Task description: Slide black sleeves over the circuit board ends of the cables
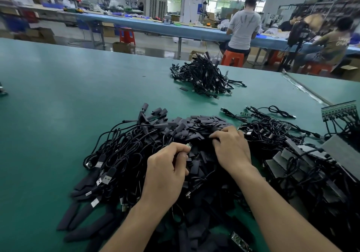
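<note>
Lying heaped on the green table [58, 99], the black sleeves [198, 122] are seen as a loose, flat pile straight before the person, and every other place is given from that pile. At its near edge the circuit board end [188, 145] of one cable is pinched between the thumb and curled fingers of the left hand [165, 171]. Only a small studded tip is shown above the fingertips, and the cable below it is hidden by the hand. The right hand [230, 148] is laid palm-down on the near right part of the pile, its fingers bent and its fingertips pressed in among the sleeves. Whether a sleeve is caught between thumb and forefinger cannot be told. The two hands are held near each other but apart.

Left of the pile a tangled heap of black cables [120, 150] is spread, with silver USB plugs [103, 179] turned toward the near left; several cable ends there are already covered by sleeves. Right of the pile a further tangle [272, 132] is spread, and beyond it a strip of joined circuit boards [340, 109] is raised near the table's edge. Behind the pile, well apart, a second heap of cables [204, 76] is set. Farther behind, people [243, 23] are seated on orange stools [232, 57] at a blue bench [155, 26].
</note>
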A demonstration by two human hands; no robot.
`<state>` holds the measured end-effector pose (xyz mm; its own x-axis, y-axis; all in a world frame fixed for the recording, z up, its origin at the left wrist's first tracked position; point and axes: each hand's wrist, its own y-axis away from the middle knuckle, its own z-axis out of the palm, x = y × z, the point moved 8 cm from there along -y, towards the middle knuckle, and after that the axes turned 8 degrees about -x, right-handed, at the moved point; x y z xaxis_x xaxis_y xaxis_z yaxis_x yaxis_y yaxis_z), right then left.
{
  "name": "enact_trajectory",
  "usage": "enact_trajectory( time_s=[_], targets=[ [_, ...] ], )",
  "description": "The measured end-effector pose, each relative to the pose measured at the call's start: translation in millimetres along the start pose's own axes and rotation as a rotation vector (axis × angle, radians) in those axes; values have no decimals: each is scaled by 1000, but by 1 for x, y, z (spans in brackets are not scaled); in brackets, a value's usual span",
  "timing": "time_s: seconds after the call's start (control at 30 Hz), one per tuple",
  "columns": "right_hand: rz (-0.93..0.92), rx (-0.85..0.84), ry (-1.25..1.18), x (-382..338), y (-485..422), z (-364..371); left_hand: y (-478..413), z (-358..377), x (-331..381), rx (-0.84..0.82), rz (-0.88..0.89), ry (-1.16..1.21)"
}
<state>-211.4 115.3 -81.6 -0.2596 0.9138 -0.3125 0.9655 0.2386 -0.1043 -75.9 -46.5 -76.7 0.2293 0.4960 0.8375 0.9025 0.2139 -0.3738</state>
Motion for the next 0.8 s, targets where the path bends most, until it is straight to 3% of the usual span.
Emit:
enact_trajectory(
  time_s=[0.13,0.23,0.3,0.4,0.6,0.8],
  targets=[
    [6,150,-119,6,13,-17,1,1,-3,-4,-12,21],
    [-23,146,-439,9,26,-30,1,1,-5,-8,-26,43],
    [-95,80,-590,4,37,-34,2,1,-4,-7,-26,49],
    [-229,-166,-767,-15,52,-21,2,-1,-2,2,-19,50],
    [-370,-383,-817,-39,65,5,2,-1,-1,-1,-5,20],
    [-406,-326,-785,-40,68,-3,1,-2,-9,-9,-57,81]
  ],
)
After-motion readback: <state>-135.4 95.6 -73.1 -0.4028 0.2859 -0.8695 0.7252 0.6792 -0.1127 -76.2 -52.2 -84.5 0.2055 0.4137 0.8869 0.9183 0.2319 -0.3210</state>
